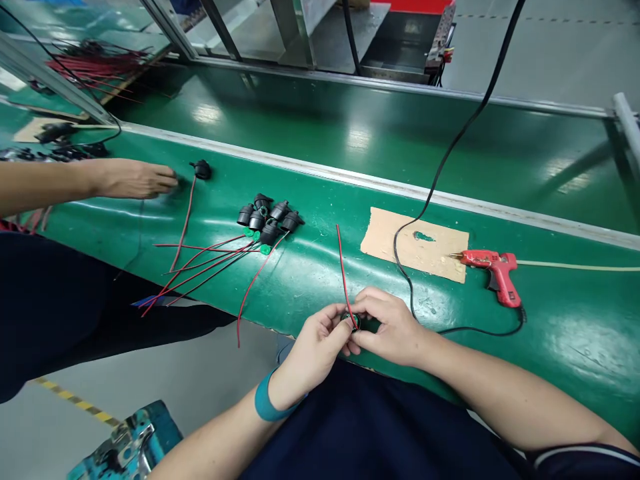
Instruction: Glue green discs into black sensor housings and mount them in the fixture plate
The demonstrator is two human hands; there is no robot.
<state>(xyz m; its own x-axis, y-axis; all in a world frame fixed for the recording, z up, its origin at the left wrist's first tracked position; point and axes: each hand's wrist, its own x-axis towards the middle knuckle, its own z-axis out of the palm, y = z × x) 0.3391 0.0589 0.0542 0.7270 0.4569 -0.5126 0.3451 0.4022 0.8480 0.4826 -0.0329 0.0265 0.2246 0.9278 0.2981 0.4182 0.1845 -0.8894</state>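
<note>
Near the front edge of the green table (320, 280), my left hand (325, 340) and my right hand (387, 327) meet around a small round black socket. A red wire (343, 267) sticks up out of it and leans toward the far side. My fingers cover most of the socket, and both hands are closed on it. To my left lies a cluster of black sockets (270, 230) with red wires trailing toward the table edge. A red glue gun (495, 270) rests to my right, its nozzle over a piece of cardboard (415, 243).
A co-worker's hand (140, 179) reaches in from the left, near a single black socket (202, 169) with a red wire. A black cable (453, 143) hangs across the table by the cardboard. A raised pale rail (310, 160) runs along the back.
</note>
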